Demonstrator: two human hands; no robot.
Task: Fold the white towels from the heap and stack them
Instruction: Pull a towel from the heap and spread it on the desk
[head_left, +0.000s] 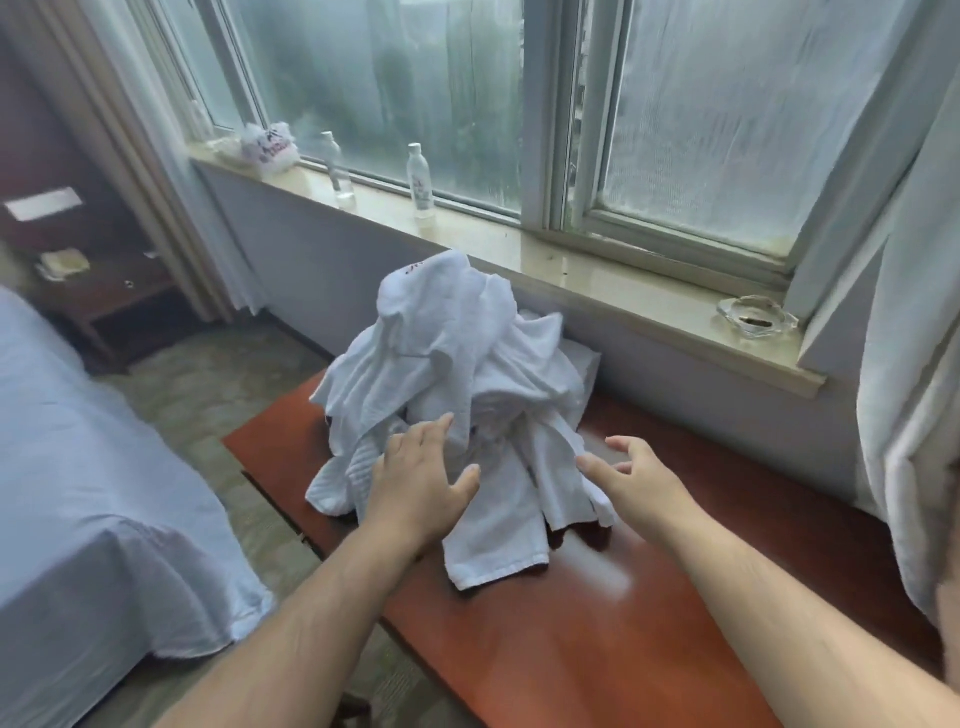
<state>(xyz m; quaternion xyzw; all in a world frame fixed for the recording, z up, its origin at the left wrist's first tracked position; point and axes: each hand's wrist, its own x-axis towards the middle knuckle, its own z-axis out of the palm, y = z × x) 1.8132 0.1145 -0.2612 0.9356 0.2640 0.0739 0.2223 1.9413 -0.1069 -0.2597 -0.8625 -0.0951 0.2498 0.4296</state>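
A tall heap of crumpled white towels (457, 374) stands on the red-brown table (597, 613), against the wall under the window sill. One towel end hangs down the front of the heap toward me. My left hand (421, 478) reaches over the heap's lower front, fingers straight and spread, holding nothing. My right hand (634, 475) hovers at the heap's right side with fingers apart, its fingertips close to a hanging towel edge; no grip shows.
A stone window sill (597, 270) runs behind the table with two clear bottles (420, 179), a plastic bag and a glass ashtray (756, 316). A bed with white sheet (88, 493) lies left. Curtains hang at right (914, 415). A dark nightstand stands far left.
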